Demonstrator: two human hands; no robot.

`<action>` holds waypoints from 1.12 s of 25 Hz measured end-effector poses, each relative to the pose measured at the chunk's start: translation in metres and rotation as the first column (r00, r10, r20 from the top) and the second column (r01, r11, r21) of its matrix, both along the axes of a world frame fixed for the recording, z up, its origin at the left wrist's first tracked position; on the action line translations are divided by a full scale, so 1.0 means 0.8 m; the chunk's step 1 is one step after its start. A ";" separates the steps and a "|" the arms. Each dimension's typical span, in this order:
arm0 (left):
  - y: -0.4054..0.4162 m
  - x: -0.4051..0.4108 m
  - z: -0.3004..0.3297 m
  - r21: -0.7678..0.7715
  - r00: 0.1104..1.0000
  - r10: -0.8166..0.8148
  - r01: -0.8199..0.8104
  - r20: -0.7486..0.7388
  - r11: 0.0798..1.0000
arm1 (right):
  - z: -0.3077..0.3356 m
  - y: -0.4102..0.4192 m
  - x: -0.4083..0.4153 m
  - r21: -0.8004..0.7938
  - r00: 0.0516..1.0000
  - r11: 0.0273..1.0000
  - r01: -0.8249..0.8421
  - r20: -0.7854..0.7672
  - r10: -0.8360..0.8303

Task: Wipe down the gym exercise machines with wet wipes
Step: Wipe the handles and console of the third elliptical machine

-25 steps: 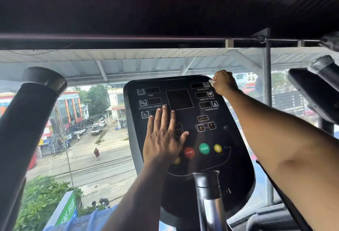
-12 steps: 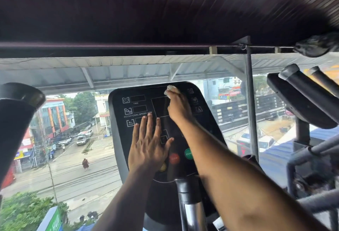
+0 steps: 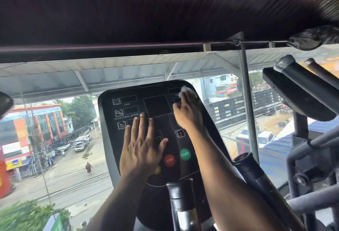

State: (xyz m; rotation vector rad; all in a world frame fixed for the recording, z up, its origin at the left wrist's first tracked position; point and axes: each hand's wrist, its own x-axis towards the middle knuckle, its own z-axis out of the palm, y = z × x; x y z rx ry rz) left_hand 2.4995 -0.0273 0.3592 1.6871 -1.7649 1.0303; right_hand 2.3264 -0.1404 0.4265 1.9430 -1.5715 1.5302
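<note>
Black console panel [image 3: 117, 130] of the exercise machine fills the centre, facing the camera, with a street visible through the glass behind. Left hand [image 3: 141, 150] lies flat on the panel's middle, fingers straight and slightly spread, palm just left of the red STOP button [image 3: 169, 160]. Right hand [image 3: 189, 113] sits at the far right of the panel, fingers curled, pressing a white wet wipe [image 3: 185, 90] against the upper right corner; the wipe shows above the knuckles. Green START button [image 3: 185, 154] lies between the forearms. Grey post [image 3: 181, 203] rises near, below the panel.
</note>
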 end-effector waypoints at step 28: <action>0.001 0.000 -0.001 -0.042 0.998 -0.046 0.044 -0.040 0.998 | -0.062 0.060 -0.002 0.001 0.981 0.987 -0.160 -0.109 0.159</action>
